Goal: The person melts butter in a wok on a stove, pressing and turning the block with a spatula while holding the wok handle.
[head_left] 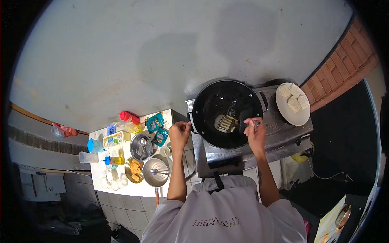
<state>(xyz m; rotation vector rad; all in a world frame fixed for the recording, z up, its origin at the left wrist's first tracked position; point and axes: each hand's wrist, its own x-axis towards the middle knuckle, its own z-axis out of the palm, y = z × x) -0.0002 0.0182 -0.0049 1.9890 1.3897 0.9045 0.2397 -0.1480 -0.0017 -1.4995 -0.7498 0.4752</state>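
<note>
A large black wok (206,105) sits on the steel stove, with a shiny layer of liquid in its bottom. My right hand (254,133) is closed round the dark handle of a slotted turner (226,123). The turner's metal head is low inside the wok, over a pale patch; whether it touches the bottom I cannot tell. At the wok's left side, my left hand (180,133) has its fingers curled at the loop handle (190,122) and seems to grip it. To the wok's right, a white oval plate (292,117) holds several pale blocks.
Left of the stove, a white table (97,178) carries a steel bowl (133,146), a saucepan (150,179) with a spoon, a bowl of browned pieces (135,168), green sachets (155,122), a red bottle (129,117) and jars. A grey wall (121,60) rises behind the stove (275,139).
</note>
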